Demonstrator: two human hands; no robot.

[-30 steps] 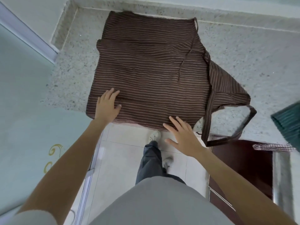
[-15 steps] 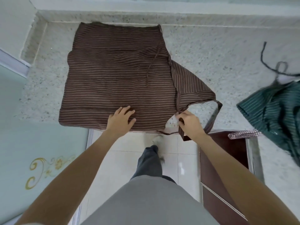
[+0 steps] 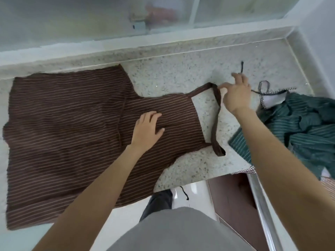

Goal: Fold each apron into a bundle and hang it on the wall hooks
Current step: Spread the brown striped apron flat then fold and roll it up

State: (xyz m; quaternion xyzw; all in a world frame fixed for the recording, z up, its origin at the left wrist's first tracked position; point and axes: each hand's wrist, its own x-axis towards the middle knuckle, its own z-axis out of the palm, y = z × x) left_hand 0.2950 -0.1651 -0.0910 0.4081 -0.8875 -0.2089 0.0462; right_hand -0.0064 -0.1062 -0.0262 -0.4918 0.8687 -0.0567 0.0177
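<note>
Since half a second ago, the brown apron (image 3: 68, 134) has been opened out: its bib, then folded over beside the skirt, now lies flat toward the right, and the right hand (image 3: 235, 95) has gone from the counter's front edge out to the far end of the neck strap (image 3: 216, 113). The left hand (image 3: 147, 130) has shifted from the apron's near hem onto the bib.

That left hand lies flat on the striped cloth, fingers straight and together, thumb spread, pressing the bib down. The right hand pinches the top of the neck strap between thumb and forefinger, the other fingers lifted and spread. The strap runs as a loop from the bib's upper corner round to its lower corner, lying on the speckled counter (image 3: 181, 77).

The brown apron is spread across the counter, its skirt to the left, with the near part hanging over the front edge. Just right of the strap a green striped apron (image 3: 297, 131) sits crumpled on the counter, its dark tie (image 3: 242, 67) trailing behind the right hand. A white cloth with checked trim (image 3: 272, 98) lies against the green one.
</note>
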